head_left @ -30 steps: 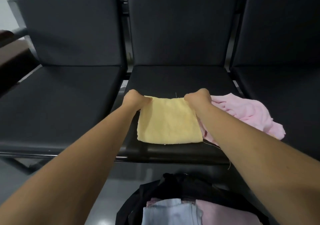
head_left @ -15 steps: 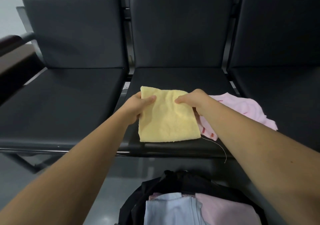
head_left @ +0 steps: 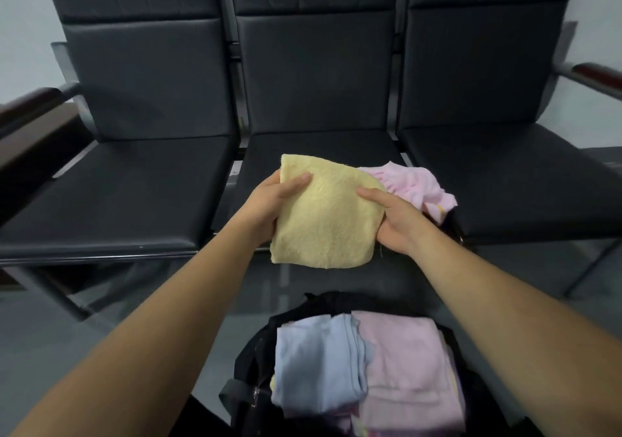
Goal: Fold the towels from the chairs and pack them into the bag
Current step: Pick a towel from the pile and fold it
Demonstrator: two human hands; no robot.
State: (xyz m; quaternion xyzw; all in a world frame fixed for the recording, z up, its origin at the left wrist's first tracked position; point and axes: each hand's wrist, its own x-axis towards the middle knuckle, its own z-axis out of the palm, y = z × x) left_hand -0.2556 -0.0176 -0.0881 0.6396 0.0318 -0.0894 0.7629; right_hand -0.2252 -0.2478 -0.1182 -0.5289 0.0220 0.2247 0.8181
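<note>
- Head feed, single view. The yellow towel [head_left: 323,214] is folded to a rough square and held between both hands at the front edge of the middle chair [head_left: 319,143]. Its lower edge hangs past the seat, over the floor [head_left: 101,329].
- Left hand [head_left: 269,207]: grips the towel's left edge, with the thumb laid flat across the top face. The fingers are under the cloth (hidden from me).
- Right hand [head_left: 393,221]: grips the right edge the same way — thumb on top, fingers tucked beneath.
- I cannot tell whether the towel's far corner touches the seat.
- Crumpled pink towel [head_left: 414,184]: lies unfolded on the right side of the middle seat. It is partly behind the yellow towel and just beyond the right hand.
- Bag [head_left: 255,362]: black, mouth open, on the floor directly below the hands.
- Inside the bag, a folded blue towel [head_left: 316,362] lies on the left and a folded pink towel [head_left: 407,369] on the right, side by side and touching.
- Left chair [head_left: 134,184] and right chair [head_left: 521,174] flank the middle one — black padding, metal frame.
- A dark armrest [head_left: 30,106] shows at the row's left end.
</note>
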